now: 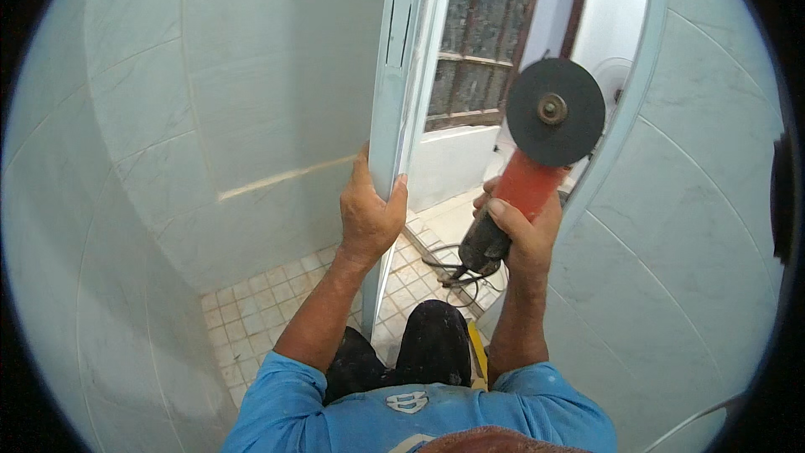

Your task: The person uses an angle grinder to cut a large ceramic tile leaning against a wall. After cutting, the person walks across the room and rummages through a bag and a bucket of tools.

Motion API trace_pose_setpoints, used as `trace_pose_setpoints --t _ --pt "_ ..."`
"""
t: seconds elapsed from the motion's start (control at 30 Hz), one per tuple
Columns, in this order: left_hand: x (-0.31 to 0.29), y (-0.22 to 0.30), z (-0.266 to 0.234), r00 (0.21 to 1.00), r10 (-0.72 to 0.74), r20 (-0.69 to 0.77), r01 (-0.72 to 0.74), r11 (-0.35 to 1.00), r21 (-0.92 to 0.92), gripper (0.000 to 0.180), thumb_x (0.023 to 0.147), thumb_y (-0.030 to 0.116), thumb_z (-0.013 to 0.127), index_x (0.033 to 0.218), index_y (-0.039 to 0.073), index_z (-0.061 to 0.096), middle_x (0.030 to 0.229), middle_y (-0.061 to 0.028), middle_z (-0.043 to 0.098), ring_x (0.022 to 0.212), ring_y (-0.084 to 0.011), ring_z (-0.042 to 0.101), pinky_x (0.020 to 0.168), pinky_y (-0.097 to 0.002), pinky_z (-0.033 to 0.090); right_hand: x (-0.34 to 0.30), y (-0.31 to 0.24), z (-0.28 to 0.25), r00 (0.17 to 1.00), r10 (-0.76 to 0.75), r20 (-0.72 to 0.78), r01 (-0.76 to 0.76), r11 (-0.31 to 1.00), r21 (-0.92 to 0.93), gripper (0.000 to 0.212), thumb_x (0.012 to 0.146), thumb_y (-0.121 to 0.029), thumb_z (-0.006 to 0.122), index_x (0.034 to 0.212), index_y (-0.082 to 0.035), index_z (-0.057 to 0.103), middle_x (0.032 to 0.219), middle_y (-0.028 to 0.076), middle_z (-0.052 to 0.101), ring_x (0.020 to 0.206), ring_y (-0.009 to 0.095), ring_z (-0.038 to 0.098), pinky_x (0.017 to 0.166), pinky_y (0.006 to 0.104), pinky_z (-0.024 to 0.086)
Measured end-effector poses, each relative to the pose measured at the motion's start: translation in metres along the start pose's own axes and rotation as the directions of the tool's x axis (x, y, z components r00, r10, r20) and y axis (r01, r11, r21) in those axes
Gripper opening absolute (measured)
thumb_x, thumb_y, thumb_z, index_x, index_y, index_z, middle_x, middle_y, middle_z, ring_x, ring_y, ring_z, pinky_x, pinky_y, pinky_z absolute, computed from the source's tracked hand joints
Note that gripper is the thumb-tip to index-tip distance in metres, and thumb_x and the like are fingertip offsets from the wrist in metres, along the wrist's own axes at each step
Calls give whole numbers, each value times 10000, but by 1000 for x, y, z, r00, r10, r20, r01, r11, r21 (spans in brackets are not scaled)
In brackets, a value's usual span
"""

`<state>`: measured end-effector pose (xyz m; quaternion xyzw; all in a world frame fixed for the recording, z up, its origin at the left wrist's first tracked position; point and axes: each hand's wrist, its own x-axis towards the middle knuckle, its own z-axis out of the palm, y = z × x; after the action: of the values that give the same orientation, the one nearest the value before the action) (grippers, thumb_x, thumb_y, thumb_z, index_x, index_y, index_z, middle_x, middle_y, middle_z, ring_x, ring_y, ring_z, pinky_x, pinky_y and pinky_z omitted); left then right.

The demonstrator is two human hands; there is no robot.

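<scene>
My right hand is wrapped round the red and black body of an angle grinder. Its dark cutting disc points up and away from me, in front of the doorway, apart from the door. Whether the disc spins I cannot tell. My left hand grips the edge of a pale grey-blue door, thumb on the near side and fingers round the other face. The door stands ajar, edge toward me. A black cord trails from the grinder's rear end toward the floor.
Pale marbled wall tiles rise at left and right. Small square tiles cover the floor. A door frame stands close to the grinder on the right. Beyond it is a barred window. Something yellow lies beside my leg.
</scene>
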<state>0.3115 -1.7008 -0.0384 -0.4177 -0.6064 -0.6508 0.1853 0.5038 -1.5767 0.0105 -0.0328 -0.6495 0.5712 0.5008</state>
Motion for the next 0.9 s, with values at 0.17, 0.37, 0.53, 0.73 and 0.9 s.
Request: trace_pose_setpoints --t 0.17,0.37,0.53,0.73,0.9 --pt "-4 13 25 980 187 71 -185 982 -36 781 947 40 628 1606 -133 246 1526 -426 434 1430 -544 492 1224 -559 391 -3 -30 26 973 -217 -81 197 958 -208 667 798 -130 846 1351 10 498 1119 128 678 1008 202 701 895 370 598" --pt "-5 26 57 954 297 42 -293 952 -87 845 977 109 608 1656 -108 154 1660 -378 293 1566 -503 320 1304 -531 265 4 -42 31 963 -257 -84 210 906 -367 611 803 -126 817 1318 3 515 1086 106 643 949 169 683 807 325 593" --pt "-1 39 55 883 466 -55 -469 874 -126 858 1029 263 595 1627 -167 153 1619 -437 298 1525 -539 351 1275 -588 263 4 -41 32 936 -343 -81 283 869 -407 573 803 -122 820 1283 -3 530 1076 99 656 921 165 677 789 314 585" --pt "17 53 46 935 353 -20 -347 907 -239 1044 1073 674 437 1617 -174 167 1587 -430 329 1527 -511 347 1261 -574 251 7 -44 48 942 -325 -83 250 847 -470 590 805 -151 840 1279 6 527 1065 113 670 929 174 689 801 337 592" --pt "22 49 44 970 235 70 -201 927 -317 1103 1029 696 546 1617 -164 183 1555 -425 356 1491 -522 394 1246 -580 291 3 -44 56 932 -347 -102 248 819 -517 571 816 -168 830 1266 6 526 1054 123 672 903 179 697 798 345 596"
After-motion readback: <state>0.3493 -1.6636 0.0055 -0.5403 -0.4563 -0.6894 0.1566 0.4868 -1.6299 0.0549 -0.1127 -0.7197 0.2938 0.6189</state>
